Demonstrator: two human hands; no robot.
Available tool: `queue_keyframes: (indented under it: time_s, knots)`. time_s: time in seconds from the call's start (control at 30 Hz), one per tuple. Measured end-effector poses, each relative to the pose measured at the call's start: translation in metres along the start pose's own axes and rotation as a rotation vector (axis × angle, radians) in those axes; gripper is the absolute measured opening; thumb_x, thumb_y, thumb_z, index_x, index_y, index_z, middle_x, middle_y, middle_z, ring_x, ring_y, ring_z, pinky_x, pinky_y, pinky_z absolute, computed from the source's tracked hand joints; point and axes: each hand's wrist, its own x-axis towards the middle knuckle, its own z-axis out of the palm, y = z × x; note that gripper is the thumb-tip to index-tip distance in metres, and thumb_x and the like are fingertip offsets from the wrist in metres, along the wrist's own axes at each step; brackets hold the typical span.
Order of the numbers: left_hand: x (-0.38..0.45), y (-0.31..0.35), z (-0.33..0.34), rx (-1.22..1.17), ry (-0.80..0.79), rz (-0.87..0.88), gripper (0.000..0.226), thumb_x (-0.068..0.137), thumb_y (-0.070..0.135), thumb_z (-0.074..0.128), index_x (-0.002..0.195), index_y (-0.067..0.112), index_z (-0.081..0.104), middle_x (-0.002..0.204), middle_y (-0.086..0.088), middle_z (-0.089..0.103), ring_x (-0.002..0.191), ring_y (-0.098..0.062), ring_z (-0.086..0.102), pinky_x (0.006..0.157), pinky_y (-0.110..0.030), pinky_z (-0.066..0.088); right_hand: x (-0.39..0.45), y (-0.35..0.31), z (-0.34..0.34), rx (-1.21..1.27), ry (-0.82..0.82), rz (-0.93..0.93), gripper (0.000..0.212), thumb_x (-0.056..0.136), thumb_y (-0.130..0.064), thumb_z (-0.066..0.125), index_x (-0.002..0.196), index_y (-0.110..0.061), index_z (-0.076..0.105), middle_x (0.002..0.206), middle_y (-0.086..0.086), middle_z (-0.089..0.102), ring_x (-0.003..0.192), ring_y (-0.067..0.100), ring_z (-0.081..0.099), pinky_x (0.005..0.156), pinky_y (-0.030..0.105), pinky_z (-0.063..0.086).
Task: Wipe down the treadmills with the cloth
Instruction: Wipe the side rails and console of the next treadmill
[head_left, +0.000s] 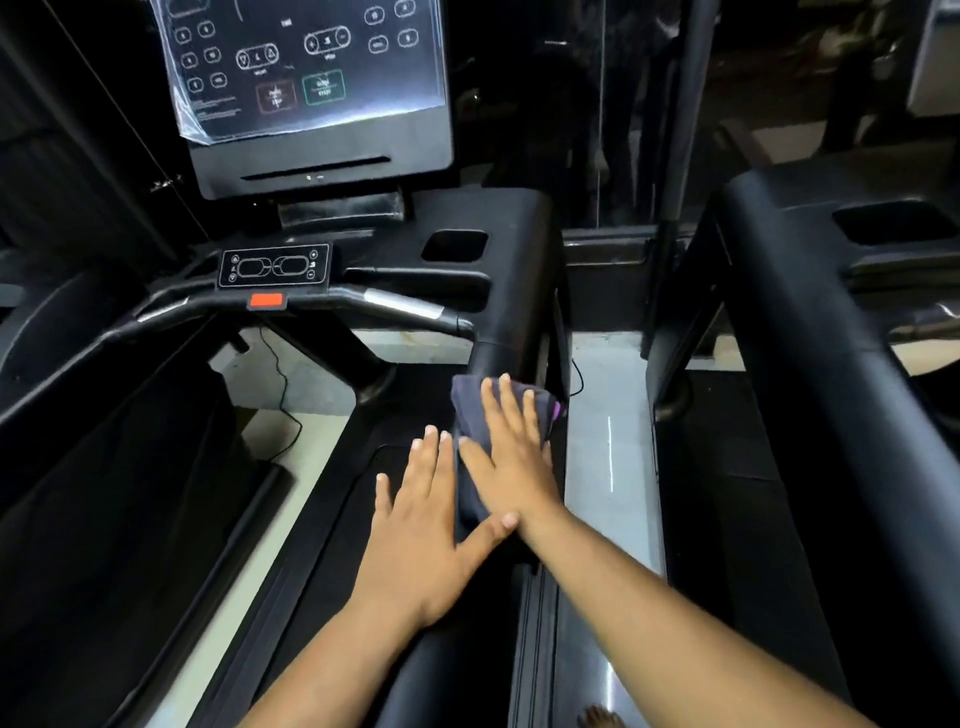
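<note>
A dark grey cloth (470, 486) with a purple edge is draped over the right side handrail (511, 312) of the black treadmill in front of me. My right hand (506, 457) lies flat on top of the cloth, fingers spread, pressing it to the rail. Just left of it, my left hand (423, 519) rests flat with fingers apart on the rail's inner side, its thumb touching the cloth's near end. The cloth's middle is hidden under my right hand.
The console screen (311, 67), partly under plastic film, stands above a small control panel (274, 265) and a red stop button (266, 300). A second treadmill's handrail (810, 332) runs along the right. A strip of pale floor (610, 457) separates the machines.
</note>
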Motion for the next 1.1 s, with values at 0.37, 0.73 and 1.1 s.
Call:
queue_keyframes:
  time_s: [0.37,0.73,1.1]
  knots:
    - [0.112,0.012,-0.015,0.114,-0.007,-0.055,0.12,0.06,0.101,-0.014,0.154,0.027,-0.029,0.161,0.011,-0.035,0.149,-0.005,-0.034,0.123,-0.042,-0.017,0.148,0.011,-0.048,-0.203,-0.07,-0.136,0.07,0.103,-0.036,0.047,0.163,-0.038,0.011,0.171,-0.018,-0.006,0.157,0.016,-0.016,0.121,0.069,0.0]
    - [0.217,0.022,-0.021,0.112,-0.016,-0.087,0.118,0.066,0.097,-0.007,0.156,0.023,-0.026,0.164,0.01,-0.033,0.15,-0.005,-0.033,0.126,-0.047,-0.015,0.32,0.031,-0.078,-0.273,-0.057,-0.146,0.064,0.101,-0.04,0.051,0.16,-0.04,0.028,0.172,-0.014,0.009,0.159,0.014,-0.004,0.119,0.073,0.004]
    - [0.266,0.026,-0.023,0.117,0.012,-0.093,0.12,0.067,0.102,0.0,0.157,0.026,-0.026,0.165,0.009,-0.033,0.147,-0.006,-0.038,0.126,-0.052,-0.014,0.382,0.092,-0.091,-0.001,0.023,-0.174,0.067,0.1,-0.041,0.051,0.161,-0.035,0.025,0.172,-0.004,0.01,0.159,0.023,-0.001,0.123,0.066,0.009]
